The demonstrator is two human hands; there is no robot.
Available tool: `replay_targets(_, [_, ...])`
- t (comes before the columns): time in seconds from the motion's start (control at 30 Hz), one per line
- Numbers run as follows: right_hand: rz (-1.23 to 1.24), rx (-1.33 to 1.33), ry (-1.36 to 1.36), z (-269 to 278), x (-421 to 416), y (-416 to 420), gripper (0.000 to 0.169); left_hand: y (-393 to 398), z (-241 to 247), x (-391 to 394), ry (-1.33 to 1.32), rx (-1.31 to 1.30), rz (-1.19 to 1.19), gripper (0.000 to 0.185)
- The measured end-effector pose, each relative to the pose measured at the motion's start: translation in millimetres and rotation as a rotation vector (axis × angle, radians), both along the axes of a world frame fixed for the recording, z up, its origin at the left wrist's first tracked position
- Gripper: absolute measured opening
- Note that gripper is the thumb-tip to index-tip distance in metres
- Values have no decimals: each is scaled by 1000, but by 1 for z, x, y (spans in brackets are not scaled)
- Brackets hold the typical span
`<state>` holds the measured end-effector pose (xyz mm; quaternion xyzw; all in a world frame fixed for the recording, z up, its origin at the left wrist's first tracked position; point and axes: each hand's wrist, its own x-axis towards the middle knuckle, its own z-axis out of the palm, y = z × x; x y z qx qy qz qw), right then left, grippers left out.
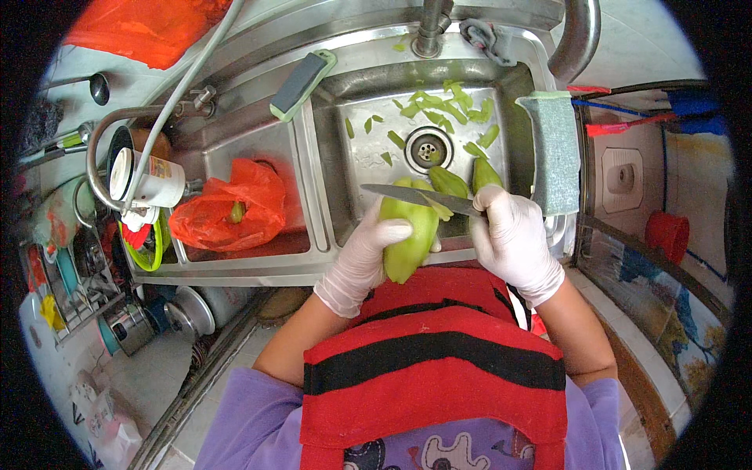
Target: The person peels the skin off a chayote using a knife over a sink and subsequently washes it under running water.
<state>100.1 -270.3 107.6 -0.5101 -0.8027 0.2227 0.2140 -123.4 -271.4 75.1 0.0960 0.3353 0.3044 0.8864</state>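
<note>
In my white-gloved left hand [367, 247] is a light green, largely peeled chayote [409, 241], held upright over the sink's front edge. My right hand [517, 235], gloved too, grips the handle of a kitchen knife [393, 192]. Its blade lies across the upper part of the chayote, and a thin strip of peel [439, 207] hangs by the blade. Just beyond my hands, two more green chayotes [447, 181] rest in the steel sink basin [367, 155]; the right one is partly covered by my right hand. Green peelings [437, 106] lie scattered around the drain [430, 151].
A whetstone-like grey block in a green holder [302, 85] spans the divider's back end. The left basin holds a red plastic bag [252, 194] with a green vegetable inside. A grey-green cloth [555, 153] drapes over the right rim. The faucet [427, 35] rises behind.
</note>
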Motion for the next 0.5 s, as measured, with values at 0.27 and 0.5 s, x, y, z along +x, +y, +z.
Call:
replay_targets(0.27, [34,113,-61,-2,-17,-5,25,-12,-1,7,-56,-45,118,61])
replay_targets(0.5, [80,148,-144,-1,-17,-2,23,-15,3,10,-190,-152,147,65])
